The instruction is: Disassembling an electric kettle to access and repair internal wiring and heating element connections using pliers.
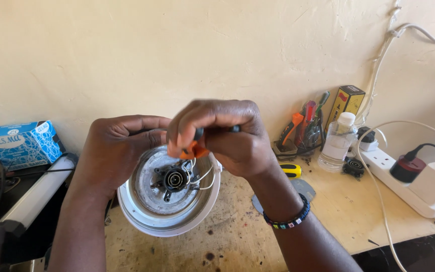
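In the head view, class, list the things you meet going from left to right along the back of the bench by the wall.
Blue patterned box → left hand → right hand → cluster of tools with orange and red handles → clear plastic bottle with white cap → white power strip.

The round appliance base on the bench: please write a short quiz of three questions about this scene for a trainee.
1. True or false: the left hand grips the rim of the round appliance base.
2. What does the right hand hold? A) orange-handled tool B) clear bottle C) blue box
3. Fill in: the clear bottle stands on the ____ side of the wooden bench.

Key
1. True.
2. A: the orange-handled tool, held over the base's wires.
3. Right.
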